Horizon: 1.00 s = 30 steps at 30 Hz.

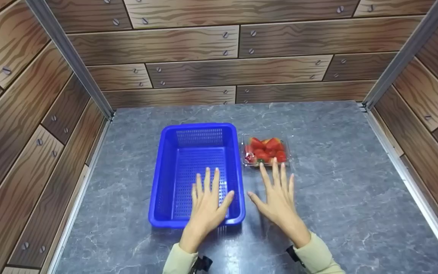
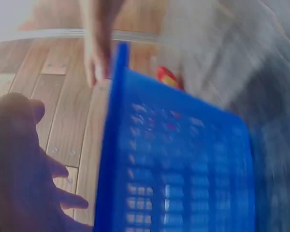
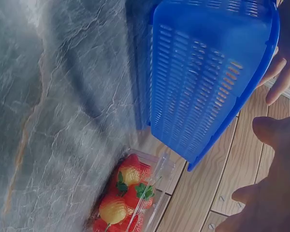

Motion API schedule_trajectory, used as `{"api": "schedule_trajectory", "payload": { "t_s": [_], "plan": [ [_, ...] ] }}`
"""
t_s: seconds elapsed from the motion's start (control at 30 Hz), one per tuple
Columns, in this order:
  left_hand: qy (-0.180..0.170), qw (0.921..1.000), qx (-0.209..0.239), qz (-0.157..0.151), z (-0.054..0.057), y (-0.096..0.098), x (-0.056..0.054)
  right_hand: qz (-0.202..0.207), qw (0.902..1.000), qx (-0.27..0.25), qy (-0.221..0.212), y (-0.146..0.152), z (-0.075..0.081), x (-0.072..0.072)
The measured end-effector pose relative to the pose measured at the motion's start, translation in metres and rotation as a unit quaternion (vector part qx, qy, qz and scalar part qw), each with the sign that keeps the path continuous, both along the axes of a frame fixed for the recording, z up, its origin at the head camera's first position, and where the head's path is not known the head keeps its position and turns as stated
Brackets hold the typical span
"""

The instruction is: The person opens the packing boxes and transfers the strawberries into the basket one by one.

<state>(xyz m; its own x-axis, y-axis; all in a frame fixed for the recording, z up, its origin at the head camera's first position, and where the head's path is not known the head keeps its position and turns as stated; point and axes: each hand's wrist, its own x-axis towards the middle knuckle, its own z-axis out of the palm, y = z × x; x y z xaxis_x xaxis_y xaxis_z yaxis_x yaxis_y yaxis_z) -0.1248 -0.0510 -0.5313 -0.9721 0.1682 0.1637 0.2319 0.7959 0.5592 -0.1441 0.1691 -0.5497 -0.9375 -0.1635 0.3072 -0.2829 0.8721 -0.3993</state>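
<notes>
A blue plastic basket (image 1: 156, 179) with slotted walls stands on the grey table, its inside bare. My left hand (image 1: 207, 207) hovers over the basket's near right part, fingers straight and spread, holding nothing. To the right of the basket my right hand (image 1: 278, 203) is spread palm down, also with nothing in it. Its fingertips reach toward a clear plastic box of strawberries (image 1: 265, 151) beside the basket's far right side. In the right wrist view the strawberries (image 3: 128, 193) are red with pale patches and green leaves. The left wrist view is blurred, with the basket wall (image 2: 179, 154) filling much of it.
The grey marbled tabletop (image 1: 337, 182) extends to both sides of the basket. Wood-patterned panels (image 1: 192, 43) close off the back and sides, joined by metal corner posts (image 1: 405, 57). Pale sleeves with black wrist straps (image 1: 202, 263) cover the forearms.
</notes>
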Motion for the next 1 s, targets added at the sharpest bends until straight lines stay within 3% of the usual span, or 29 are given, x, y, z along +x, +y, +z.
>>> {"api": "schedule_trajectory", "payload": {
  "t_s": [0.07, 0.13, 0.2, 0.27, 0.33, 0.4, 0.5, 0.6, 0.63, 0.7, 0.8, 0.9, 1.0],
  "plan": [
    [-0.012, 0.9972, 0.071, -0.017, 0.005, 0.006, -0.002, 0.002, 0.9999, -0.005, 0.016, 0.003, 0.002, -0.005],
    [-0.006, 0.9890, 0.142, -0.040, 0.011, 0.012, -0.004, 0.003, 0.9993, -0.010, 0.037, 0.006, 0.003, -0.010],
    [0.007, 0.9734, 0.219, -0.067, 0.015, 0.020, -0.004, 0.004, 0.9980, -0.016, 0.061, 0.010, 0.003, -0.014],
    [0.012, 0.9469, 0.307, -0.093, 0.018, 0.027, -0.004, 0.008, 0.9960, -0.022, 0.086, 0.013, 0.001, -0.020],
    [0.000, 0.9081, 0.403, -0.114, 0.021, 0.036, -0.004, 0.015, 0.9939, -0.029, 0.105, 0.018, 0.000, -0.025],
    [-0.019, 0.8605, 0.494, -0.125, 0.024, 0.045, -0.004, 0.026, 0.9916, -0.037, 0.122, 0.023, -0.002, -0.033],
    [-0.049, 0.7722, 0.618, -0.139, 0.025, 0.060, -0.004, 0.044, 0.9877, -0.043, 0.144, 0.033, -0.004, -0.047],
    [-0.069, 0.6956, 0.699, -0.149, 0.020, 0.077, 0.000, 0.071, 0.9828, -0.047, 0.164, 0.044, -0.007, -0.060],
    [-0.078, 0.6734, 0.719, -0.154, 0.017, 0.084, 0.002, 0.081, 0.9809, -0.047, 0.170, 0.048, -0.007, -0.065],
    [-0.098, 0.6385, 0.747, -0.158, 0.008, 0.097, 0.006, 0.109, 0.9774, -0.048, 0.175, 0.055, -0.009, -0.076],
    [-0.133, 0.6097, 0.768, -0.144, -0.011, 0.118, 0.012, 0.155, 0.9705, -0.043, 0.179, 0.067, -0.012, -0.094],
    [-0.160, 0.5964, 0.778, -0.114, -0.033, 0.135, 0.010, 0.190, 0.9657, -0.032, 0.174, 0.079, -0.016, -0.110],
    [-0.172, 0.5860, 0.788, -0.076, -0.052, 0.149, 0.001, 0.207, 0.9644, -0.018, 0.164, 0.089, -0.020, -0.124]
  ]
}}
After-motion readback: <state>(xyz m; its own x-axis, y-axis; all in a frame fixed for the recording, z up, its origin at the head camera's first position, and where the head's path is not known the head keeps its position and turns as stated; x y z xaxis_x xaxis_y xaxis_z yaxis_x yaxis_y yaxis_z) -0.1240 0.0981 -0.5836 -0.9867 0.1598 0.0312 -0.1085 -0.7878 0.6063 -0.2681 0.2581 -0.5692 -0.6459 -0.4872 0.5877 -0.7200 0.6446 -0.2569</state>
